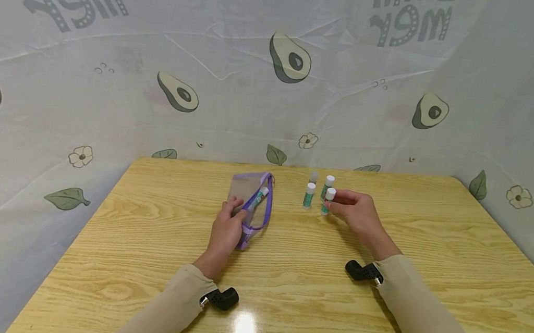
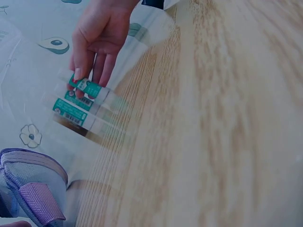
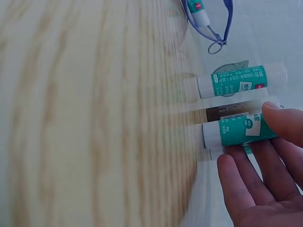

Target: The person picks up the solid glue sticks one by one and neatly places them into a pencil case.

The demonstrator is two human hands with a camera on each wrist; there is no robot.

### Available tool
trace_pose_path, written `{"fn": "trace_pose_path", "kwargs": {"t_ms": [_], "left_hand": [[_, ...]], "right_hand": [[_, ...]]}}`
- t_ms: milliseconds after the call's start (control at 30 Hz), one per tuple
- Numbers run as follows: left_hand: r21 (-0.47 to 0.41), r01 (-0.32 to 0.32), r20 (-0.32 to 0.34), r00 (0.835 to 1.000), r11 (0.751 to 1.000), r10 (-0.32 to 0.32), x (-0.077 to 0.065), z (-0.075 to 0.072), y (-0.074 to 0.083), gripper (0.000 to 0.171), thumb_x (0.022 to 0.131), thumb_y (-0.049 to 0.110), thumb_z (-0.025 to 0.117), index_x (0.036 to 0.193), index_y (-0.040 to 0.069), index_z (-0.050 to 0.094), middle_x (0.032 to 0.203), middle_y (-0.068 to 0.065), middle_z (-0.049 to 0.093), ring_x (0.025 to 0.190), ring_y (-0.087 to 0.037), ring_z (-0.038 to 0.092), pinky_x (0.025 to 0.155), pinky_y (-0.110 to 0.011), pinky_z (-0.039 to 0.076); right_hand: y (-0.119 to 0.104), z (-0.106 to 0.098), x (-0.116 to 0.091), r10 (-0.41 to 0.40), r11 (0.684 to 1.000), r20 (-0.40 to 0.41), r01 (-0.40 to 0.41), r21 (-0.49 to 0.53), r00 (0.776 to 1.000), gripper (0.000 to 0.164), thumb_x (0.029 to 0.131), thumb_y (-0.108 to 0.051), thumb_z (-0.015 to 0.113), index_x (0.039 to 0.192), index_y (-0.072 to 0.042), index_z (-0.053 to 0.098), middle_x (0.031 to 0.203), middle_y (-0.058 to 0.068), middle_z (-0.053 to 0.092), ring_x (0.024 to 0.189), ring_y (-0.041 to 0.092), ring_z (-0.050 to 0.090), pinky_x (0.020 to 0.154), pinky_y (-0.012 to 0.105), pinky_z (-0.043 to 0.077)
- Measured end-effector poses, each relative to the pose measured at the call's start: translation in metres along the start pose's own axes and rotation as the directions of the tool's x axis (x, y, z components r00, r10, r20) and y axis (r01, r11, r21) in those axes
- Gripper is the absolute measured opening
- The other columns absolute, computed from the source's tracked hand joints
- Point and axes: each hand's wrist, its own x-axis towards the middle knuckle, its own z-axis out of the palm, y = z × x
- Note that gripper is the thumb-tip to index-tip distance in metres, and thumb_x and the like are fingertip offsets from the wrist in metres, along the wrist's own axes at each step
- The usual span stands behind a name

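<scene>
My left hand (image 1: 227, 231) grips the near left side of a mesh zipper pouch (image 1: 268, 208) with purple trim; its zipper opening gapes toward the right. Inside the pouch lies a green-and-white glue stick (image 1: 261, 196). In the left wrist view the pouch (image 2: 35, 165) fills the lower left corner, and the left hand barely shows. Thumb and fingers of my right hand (image 1: 357, 214) pinch an upright glue stick (image 3: 244, 128) with a white cap and green label. Close beside it another glue stick (image 1: 309, 197) stands upright, with one more glue stick (image 1: 328, 183) behind.
A tube with a dark label (image 3: 227, 111) and a greyish cap stands behind the glue sticks. The wooden table (image 1: 287, 272) ends at the back against a light cloth (image 1: 234, 106) printed with avocados. Black wrist mounts (image 1: 223, 299) protrude from both sleeves.
</scene>
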Motion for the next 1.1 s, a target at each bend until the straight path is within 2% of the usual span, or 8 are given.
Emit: {"fn": "trace_pose_path", "kwargs": {"t_ms": [267, 467, 667, 767, 833, 1033, 1100], "left_hand": [[0.001, -0.001, 0.012, 1.000, 1.000, 0.001, -0.003, -0.003, -0.004, 0.049, 0.110, 0.022, 0.048, 0.156, 0.007, 0.051, 0.176, -0.004, 0.030, 0.168, -0.031, 0.008, 0.136, -0.056, 0.012], [0.006, -0.006, 0.013, 1.000, 1.000, 0.006, -0.004, -0.005, -0.006, 0.049, 0.109, 0.022, 0.048, 0.156, 0.007, 0.051, 0.176, -0.004, 0.030, 0.168, -0.030, 0.008, 0.136, -0.056, 0.012], [0.008, -0.013, 0.012, 1.000, 1.000, 0.013, -0.005, -0.007, -0.007, 0.049, 0.109, 0.022, 0.048, 0.155, 0.007, 0.052, 0.176, -0.004, 0.031, 0.168, -0.031, 0.009, 0.136, -0.056, 0.012], [0.013, -0.025, 0.018, 1.000, 1.000, 0.025, -0.006, -0.009, -0.008, 0.049, 0.109, 0.022, 0.048, 0.155, 0.006, 0.052, 0.176, -0.005, 0.031, 0.168, -0.031, 0.009, 0.136, -0.057, 0.012], [0.016, -0.033, 0.022, 0.999, 0.999, 0.033, -0.006, -0.009, -0.009, 0.050, 0.109, 0.022, 0.048, 0.155, 0.006, 0.052, 0.176, -0.005, 0.031, 0.168, -0.032, 0.009, 0.136, -0.057, 0.012], [0.004, -0.030, 0.031, 0.999, 1.000, 0.030, -0.008, -0.010, -0.008, 0.049, 0.109, 0.022, 0.047, 0.156, 0.005, 0.051, 0.176, -0.006, 0.030, 0.168, -0.031, 0.008, 0.136, -0.057, 0.010], [0.003, -0.027, 0.031, 0.999, 1.000, 0.027, -0.007, -0.011, -0.008, 0.049, 0.109, 0.021, 0.046, 0.155, 0.005, 0.051, 0.176, -0.006, 0.030, 0.168, -0.031, 0.008, 0.136, -0.056, 0.010]], "right_hand": [[-0.008, -0.001, -0.007, -0.032, 0.998, -0.004, 0.032, -0.046, 0.999, 0.052, 0.102, -0.029, 0.072, 0.146, -0.001, 0.062, 0.143, 0.023, 0.066, 0.109, 0.003, 0.067, 0.094, 0.022, 0.060], [-0.021, -0.005, -0.012, -0.064, 0.997, -0.010, 0.063, -0.045, 0.998, 0.054, 0.103, -0.033, 0.071, 0.147, -0.003, 0.062, 0.142, 0.019, 0.067, 0.107, -0.002, 0.068, 0.095, 0.021, 0.060], [-0.040, -0.007, -0.014, -0.118, 0.992, -0.020, 0.119, 0.042, 0.993, 0.051, 0.102, -0.026, 0.072, 0.144, 0.001, 0.062, 0.119, -0.007, 0.072, 0.104, -0.004, 0.071, 0.095, 0.020, 0.060], [-0.051, -0.006, -0.015, -0.137, 0.988, -0.041, 0.140, 0.072, 0.990, 0.052, 0.102, -0.025, 0.073, 0.145, 0.002, 0.061, 0.112, -0.014, 0.071, 0.103, -0.004, 0.072, 0.095, 0.022, 0.061], [-0.057, -0.005, -0.015, -0.150, 0.985, -0.055, 0.154, 0.074, 0.987, 0.052, 0.103, -0.024, 0.072, 0.146, 0.003, 0.060, 0.113, -0.013, 0.072, 0.103, -0.004, 0.072, 0.095, 0.022, 0.061], [-0.070, 0.002, -0.012, -0.184, 0.981, -0.084, 0.189, 0.051, 0.979, 0.053, 0.103, -0.027, 0.072, 0.147, -0.001, 0.061, 0.129, 0.005, 0.074, 0.106, -0.003, 0.071, 0.097, 0.024, 0.060], [-0.074, 0.004, -0.009, -0.199, 0.978, -0.090, 0.204, 0.051, 0.976, 0.052, 0.103, -0.028, 0.072, 0.147, -0.002, 0.062, 0.131, 0.006, 0.074, 0.107, -0.002, 0.072, 0.096, 0.021, 0.060]]}}
